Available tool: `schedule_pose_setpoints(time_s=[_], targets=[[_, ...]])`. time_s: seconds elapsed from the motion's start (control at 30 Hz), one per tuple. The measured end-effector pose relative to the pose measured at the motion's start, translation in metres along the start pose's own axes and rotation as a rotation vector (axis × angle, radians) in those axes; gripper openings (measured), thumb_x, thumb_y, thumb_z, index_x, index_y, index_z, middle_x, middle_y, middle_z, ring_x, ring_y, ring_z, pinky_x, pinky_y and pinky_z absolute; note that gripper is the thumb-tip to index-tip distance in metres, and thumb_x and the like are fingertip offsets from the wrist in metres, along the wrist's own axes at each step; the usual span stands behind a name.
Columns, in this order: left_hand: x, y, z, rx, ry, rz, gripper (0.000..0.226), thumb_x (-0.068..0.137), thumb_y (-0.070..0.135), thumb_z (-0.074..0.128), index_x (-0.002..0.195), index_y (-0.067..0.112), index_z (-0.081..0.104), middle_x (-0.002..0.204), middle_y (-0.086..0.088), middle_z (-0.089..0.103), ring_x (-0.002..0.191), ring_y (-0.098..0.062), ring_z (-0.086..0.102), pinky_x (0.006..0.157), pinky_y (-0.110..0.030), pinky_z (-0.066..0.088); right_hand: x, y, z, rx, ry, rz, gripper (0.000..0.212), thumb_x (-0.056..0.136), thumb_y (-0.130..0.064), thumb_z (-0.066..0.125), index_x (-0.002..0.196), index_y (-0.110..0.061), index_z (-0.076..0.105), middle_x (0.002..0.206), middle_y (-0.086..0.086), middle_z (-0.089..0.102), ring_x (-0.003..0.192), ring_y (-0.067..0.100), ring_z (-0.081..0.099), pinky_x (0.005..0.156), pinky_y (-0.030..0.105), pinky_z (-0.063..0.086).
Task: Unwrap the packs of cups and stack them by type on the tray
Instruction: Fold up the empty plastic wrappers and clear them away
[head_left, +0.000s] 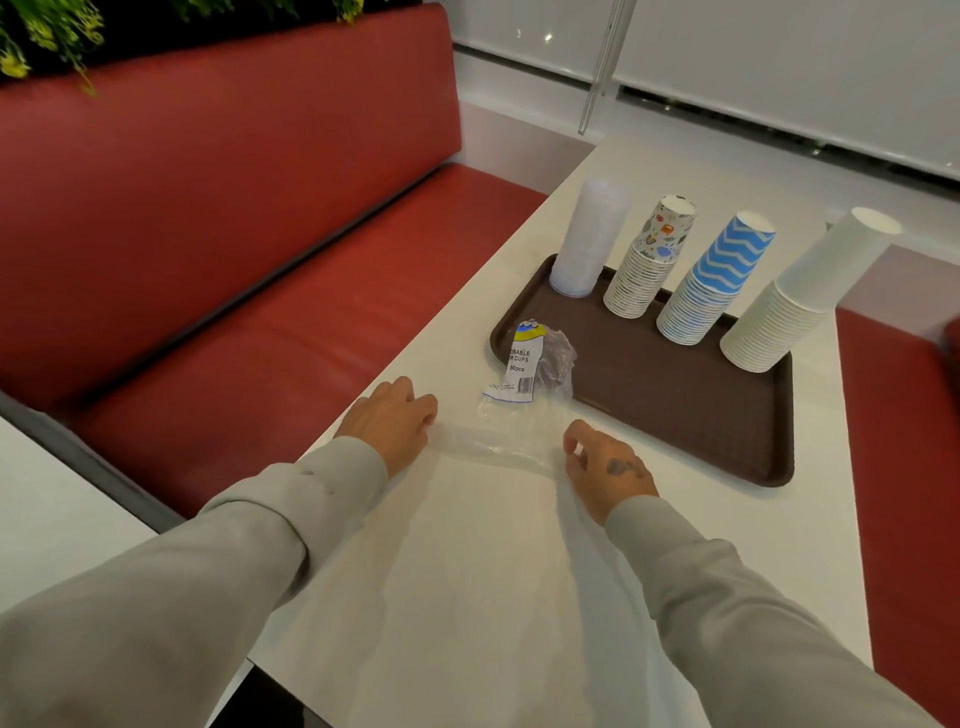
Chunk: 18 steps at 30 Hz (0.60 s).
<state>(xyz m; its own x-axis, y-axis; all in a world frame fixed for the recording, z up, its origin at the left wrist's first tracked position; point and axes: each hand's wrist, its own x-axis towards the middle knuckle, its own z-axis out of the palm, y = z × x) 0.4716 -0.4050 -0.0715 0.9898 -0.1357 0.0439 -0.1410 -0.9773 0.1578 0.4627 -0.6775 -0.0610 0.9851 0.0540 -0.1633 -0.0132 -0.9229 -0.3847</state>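
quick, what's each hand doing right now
Left hand: fingers curled beside the clear wrapper; grip cannot be told.
Right hand: pinches the clear wrapper.

Your tray (675, 415) dark brown. You see frosted clear stack (587, 239), cartoon-print stack (649, 260), blue-white zigzag stack (717, 275), plain white stack (800, 296). Wrapper (498, 436) clear (label (524, 364) white, yellow-blue top).

White table (467, 571) in front of me. Brown tray (675, 415) on far right part. Clear wrapper (509, 431) flat on table, top end over tray's near edge.
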Motion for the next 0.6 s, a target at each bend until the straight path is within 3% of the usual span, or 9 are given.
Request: schedule_pose_setpoints(time_s=[0.1, 0.17, 0.23, 0.3, 0.37, 0.47, 0.53, 0.6], targets=[[0.006, -0.001, 0.002, 0.072, -0.005, 0.155, 0.031, 0.092, 0.008, 0.050, 0.117, 0.022, 0.061, 0.116, 0.000, 0.054, 0.106, -0.024, 0.048, 0.076, -0.031, 0.027, -0.002, -0.002, 0.004, -0.083, 0.038, -0.099, 0.023, 0.099, -0.015, 0.044, 0.111, -0.022, 0.062, 0.105, 0.002, 0.047, 0.090, 0.024, 0.050, 0.073, 0.028, 0.040], [0.006, 0.004, 0.000, 0.059, 0.006, 0.311, 0.035, 0.084, 0.003, 0.055, 0.113, 0.020, 0.067, 0.113, 0.001, 0.063, 0.106, -0.028, 0.055, 0.078, -0.035, 0.035, -0.001, -0.002, 0.006, -0.110, 0.056, -0.124, 0.026, 0.098, -0.012, 0.045, 0.113, -0.017, 0.065, 0.110, 0.004, 0.047, 0.097, 0.026, 0.049, 0.076, 0.029, 0.042], [0.003, 0.012, -0.002, 0.048, 0.011, 0.436, 0.030, 0.079, 0.017, 0.053, 0.101, 0.019, 0.073, 0.098, 0.002, 0.070, 0.092, -0.028, 0.063, 0.073, -0.035, 0.045, -0.001, -0.003, 0.007, -0.134, 0.078, -0.140, 0.026, 0.097, -0.014, 0.047, 0.112, -0.016, 0.067, 0.115, 0.004, 0.047, 0.106, 0.027, 0.049, 0.082, 0.032, 0.044], [0.002, 0.021, 0.002, 0.071, 0.004, 0.497, 0.038, 0.076, 0.032, 0.048, 0.103, 0.021, 0.073, 0.095, 0.005, 0.070, 0.087, -0.022, 0.064, 0.071, -0.033, 0.050, -0.001, -0.004, 0.005, -0.166, 0.066, -0.151, 0.026, 0.096, -0.021, 0.048, 0.113, -0.018, 0.067, 0.119, 0.001, 0.049, 0.112, 0.025, 0.047, 0.088, 0.033, 0.041], [0.004, 0.031, 0.007, 0.096, -0.013, 0.539, 0.037, 0.073, 0.029, 0.057, 0.107, 0.020, 0.071, 0.095, 0.004, 0.070, 0.087, -0.021, 0.064, 0.071, -0.033, 0.051, -0.004, -0.005, 0.003, -0.235, 0.025, -0.173, 0.030, 0.094, -0.033, 0.048, 0.117, -0.023, 0.063, 0.120, -0.005, 0.051, 0.114, 0.020, 0.044, 0.092, 0.034, 0.035], [0.011, 0.049, 0.007, 0.107, -0.101, 0.509, 0.035, 0.088, 0.014, 0.055, 0.122, 0.016, 0.064, 0.111, -0.003, 0.067, 0.105, -0.028, 0.060, 0.086, -0.038, 0.043, -0.010, -0.004, 0.002, -0.334, 0.007, -0.207, 0.039, 0.089, -0.048, 0.048, 0.121, -0.028, 0.059, 0.119, -0.010, 0.051, 0.117, 0.018, 0.041, 0.102, 0.036, 0.027], [0.015, 0.055, 0.003, 0.095, -0.140, 0.405, 0.038, 0.099, 0.017, 0.043, 0.134, 0.020, 0.055, 0.125, -0.001, 0.061, 0.119, -0.025, 0.049, 0.096, -0.034, 0.034, -0.010, -0.001, 0.004, -0.319, 0.004, -0.212, 0.033, 0.094, -0.044, 0.047, 0.121, -0.029, 0.059, 0.121, -0.010, 0.052, 0.121, 0.018, 0.041, 0.104, 0.037, 0.025], [0.018, 0.056, -0.001, -0.029, -0.144, 0.284, 0.037, 0.100, 0.019, 0.041, 0.133, 0.027, 0.054, 0.121, -0.003, 0.059, 0.116, -0.026, 0.048, 0.096, -0.032, 0.034, -0.007, 0.002, 0.003, -0.170, -0.015, -0.167, 0.028, 0.100, -0.037, 0.047, 0.120, -0.027, 0.063, 0.122, -0.008, 0.053, 0.120, 0.019, 0.043, 0.102, 0.036, 0.030]])
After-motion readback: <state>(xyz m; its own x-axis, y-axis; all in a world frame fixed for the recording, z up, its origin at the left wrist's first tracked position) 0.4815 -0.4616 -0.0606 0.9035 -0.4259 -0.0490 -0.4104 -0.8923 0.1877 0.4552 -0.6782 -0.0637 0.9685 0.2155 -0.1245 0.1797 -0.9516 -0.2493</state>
